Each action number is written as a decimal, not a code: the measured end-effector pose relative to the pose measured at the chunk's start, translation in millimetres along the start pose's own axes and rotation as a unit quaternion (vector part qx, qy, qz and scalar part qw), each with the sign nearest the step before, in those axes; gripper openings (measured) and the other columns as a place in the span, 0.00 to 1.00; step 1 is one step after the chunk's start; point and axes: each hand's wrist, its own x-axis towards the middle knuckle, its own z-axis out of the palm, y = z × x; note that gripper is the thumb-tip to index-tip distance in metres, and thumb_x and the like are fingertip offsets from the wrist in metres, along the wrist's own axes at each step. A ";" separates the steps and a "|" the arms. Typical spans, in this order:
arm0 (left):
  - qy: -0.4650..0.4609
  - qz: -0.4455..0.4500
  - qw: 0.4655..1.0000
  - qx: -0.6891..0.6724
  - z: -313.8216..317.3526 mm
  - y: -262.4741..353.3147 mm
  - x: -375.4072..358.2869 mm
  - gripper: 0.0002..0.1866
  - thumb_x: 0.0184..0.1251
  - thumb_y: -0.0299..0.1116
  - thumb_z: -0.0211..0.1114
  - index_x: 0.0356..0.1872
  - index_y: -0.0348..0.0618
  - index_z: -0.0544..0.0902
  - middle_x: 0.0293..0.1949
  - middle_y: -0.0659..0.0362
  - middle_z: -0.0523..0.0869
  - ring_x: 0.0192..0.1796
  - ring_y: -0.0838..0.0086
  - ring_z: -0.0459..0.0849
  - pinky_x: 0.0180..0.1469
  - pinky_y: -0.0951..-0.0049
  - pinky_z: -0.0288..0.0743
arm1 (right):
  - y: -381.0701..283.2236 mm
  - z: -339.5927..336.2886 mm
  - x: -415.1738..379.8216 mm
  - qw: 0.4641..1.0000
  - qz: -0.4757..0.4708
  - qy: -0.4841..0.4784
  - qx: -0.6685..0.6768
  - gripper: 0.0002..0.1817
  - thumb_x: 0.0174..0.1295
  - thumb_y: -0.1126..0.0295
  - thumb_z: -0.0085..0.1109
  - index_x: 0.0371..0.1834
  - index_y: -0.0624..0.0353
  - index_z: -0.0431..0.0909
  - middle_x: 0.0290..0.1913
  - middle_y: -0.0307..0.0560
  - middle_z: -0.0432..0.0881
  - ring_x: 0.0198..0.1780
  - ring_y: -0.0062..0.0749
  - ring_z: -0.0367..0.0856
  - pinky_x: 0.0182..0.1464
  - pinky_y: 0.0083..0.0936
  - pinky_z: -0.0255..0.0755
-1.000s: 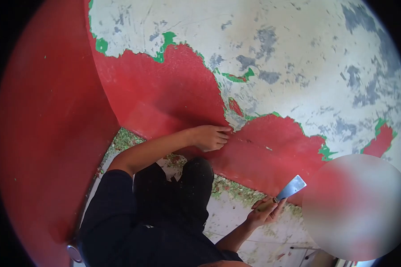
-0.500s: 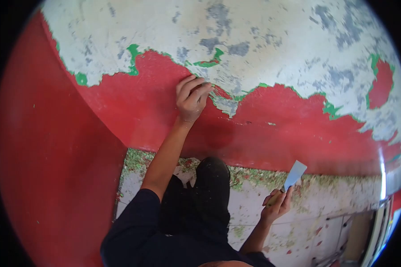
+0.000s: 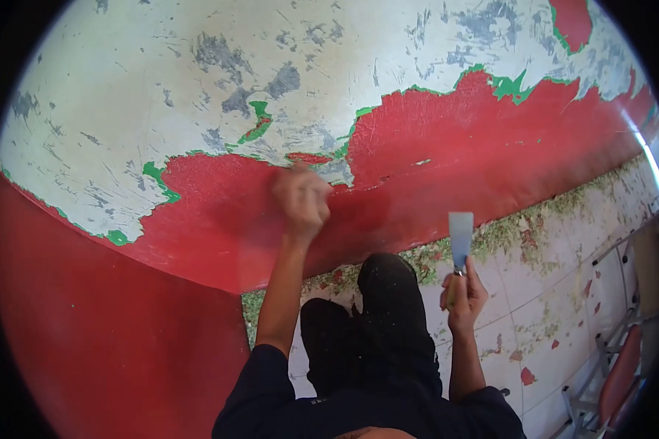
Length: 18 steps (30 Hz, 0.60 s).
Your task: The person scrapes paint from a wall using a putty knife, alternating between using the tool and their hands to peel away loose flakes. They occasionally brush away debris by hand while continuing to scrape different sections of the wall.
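My left hand (image 3: pixel 302 201) is up at the wall (image 3: pixel 432 146), by the ragged lower edge of the stripped area; motion blurs its fingers, so their grip does not show. Just above it lies a small leftover strip of red paint (image 3: pixel 309 158), with thin green paint edges around it. In my right hand (image 3: pixel 464 296) is a putty knife (image 3: pixel 460 238), gripped by its handle with the flat metal blade pointing up, away from the wall surface. Red paint covers the lower wall, while white and grey patches show above it.
A second red wall (image 3: pixel 124 336) meets this one at a corner on the left. Paint flakes (image 3: pixel 534 241) litter the tiled floor (image 3: pixel 498 293) along the wall's foot. At the lower right stands a metal-framed chair (image 3: pixel 621 377) with a red part. My knees (image 3: pixel 388 285) are close to the wall.
The view has turned, tilting the wall edge. My left hand, now blurred, is moving at the torn paint edge. The putty knife has swung from slanted to nearly upright in my right hand.
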 end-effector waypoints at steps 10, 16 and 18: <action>-0.224 -0.482 0.607 -0.591 -62.4 33.7 -4.2 0.66 0.51 0.87 0.22 0.67 0.29 0.67 0.59 0.42 0.80 0.57 0.54 0.83 0.62 0.55 0.74 | -3.2 162.0 23.2 0.957 0.088 -0.252 0.112 0.34 0.66 0.80 0.58 0.77 0.57 0.60 0.39 0.39 0.75 0.24 0.15 0.73 0.26 0.16 0.70; -0.316 -0.516 0.569 -0.557 -58.2 49.9 72.2 0.32 0.78 0.53 0.48 0.63 0.29 0.69 0.49 0.47 0.83 0.51 0.61 0.85 0.57 0.62 0.78 | -60.7 151.7 43.2 0.962 0.059 -0.267 -0.025 0.34 0.70 0.79 0.52 0.78 0.58 0.54 0.36 0.45 0.74 0.24 0.22 0.77 0.27 0.21 0.74; -0.377 -0.552 0.538 -0.514 -55.9 72.4 103.1 0.26 0.80 0.45 0.49 0.62 0.29 0.70 0.44 0.48 0.85 0.47 0.62 0.86 0.54 0.63 0.79 | -94.5 152.6 43.1 0.963 0.094 -0.242 -0.069 0.36 0.72 0.79 0.47 0.81 0.56 0.45 0.38 0.47 0.76 0.24 0.23 0.78 0.24 0.20 0.75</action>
